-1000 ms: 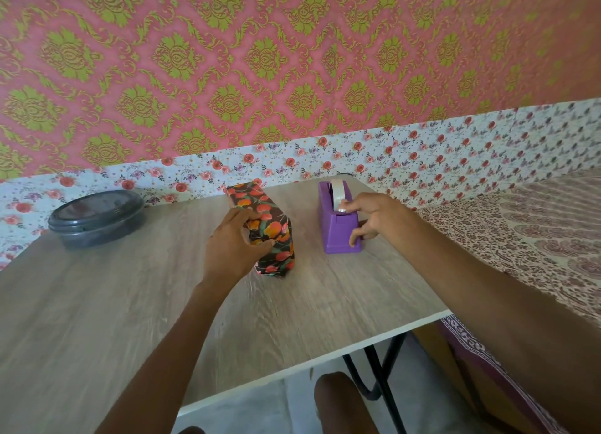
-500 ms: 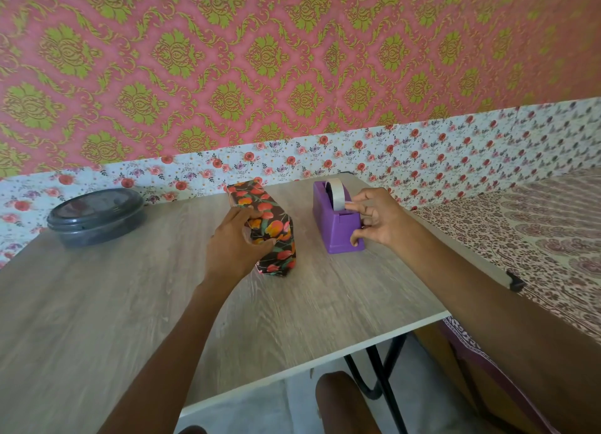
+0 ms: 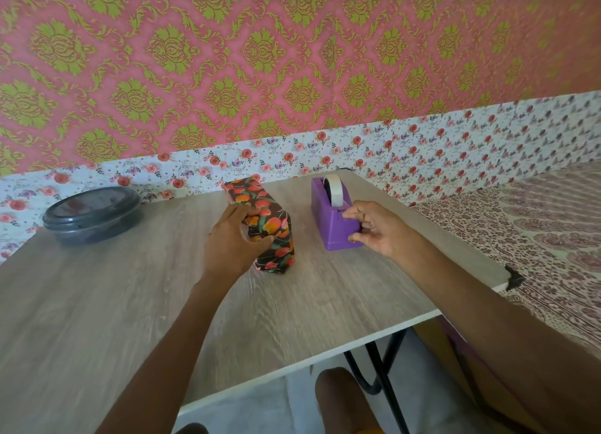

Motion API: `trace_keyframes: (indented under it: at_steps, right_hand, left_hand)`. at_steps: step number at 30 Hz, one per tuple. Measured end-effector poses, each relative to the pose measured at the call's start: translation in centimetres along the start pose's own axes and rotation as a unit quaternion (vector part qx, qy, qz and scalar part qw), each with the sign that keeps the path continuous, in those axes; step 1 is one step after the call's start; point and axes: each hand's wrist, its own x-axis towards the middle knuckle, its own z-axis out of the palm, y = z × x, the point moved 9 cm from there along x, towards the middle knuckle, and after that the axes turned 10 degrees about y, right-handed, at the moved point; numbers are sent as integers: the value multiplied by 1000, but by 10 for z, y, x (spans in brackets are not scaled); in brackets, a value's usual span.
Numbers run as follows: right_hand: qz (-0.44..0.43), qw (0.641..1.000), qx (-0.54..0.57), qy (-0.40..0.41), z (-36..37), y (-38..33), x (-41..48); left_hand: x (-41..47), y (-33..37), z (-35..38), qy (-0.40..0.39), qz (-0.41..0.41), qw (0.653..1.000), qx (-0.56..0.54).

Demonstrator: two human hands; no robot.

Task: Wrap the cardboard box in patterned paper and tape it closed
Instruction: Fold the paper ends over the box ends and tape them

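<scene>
the cardboard box wrapped in dark paper with an orange fruit print (image 3: 271,228) lies on the wood-grain table (image 3: 97,303) just left of the purple plastic tape dispenser (image 3: 330,222). the left hand (image 3: 232,240) grips the box's near part, fingers curled over it. the right hand (image 3: 374,227) touches the dispenser's near end with curled fingers; whether it pinches tape cannot be told. a dark round lidded container (image 3: 92,214) sits well left of the dispenser.

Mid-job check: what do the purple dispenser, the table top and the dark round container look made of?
Purple dispenser: likely moulded plastic, matte; uniform colour, soft edges. Table top: probably wood-grain laminate; printed grain, white edge band. Dark round container: seemingly plastic, glossy lid; it shows reflections.
</scene>
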Motion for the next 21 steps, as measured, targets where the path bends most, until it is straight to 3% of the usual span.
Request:
trace_keyframes:
  at_steps: [5,9,16,19,21]
  right_hand:
    - [-35,999,-37,-8,-5,-3,1]
    - [-101,988,-110,32,-13,-10,6]
    - [-205,948,-229,75,-18,-20,7]
    - [-205,948,-227,84,-26,-11,6]
    - [-262,919,-265,128,-32,-18,-3]
  left_hand:
    - [0,-2,0,1,-3,1000,-3]
    - [0,-2,1,-1,-6,1000,-4]
    - [1,-4,3,-4,-9,1000,-5]
    - [1,-6,4,-2,-8,1000,-11]
    - [1,-7,4,-1,-9,1000,-14]
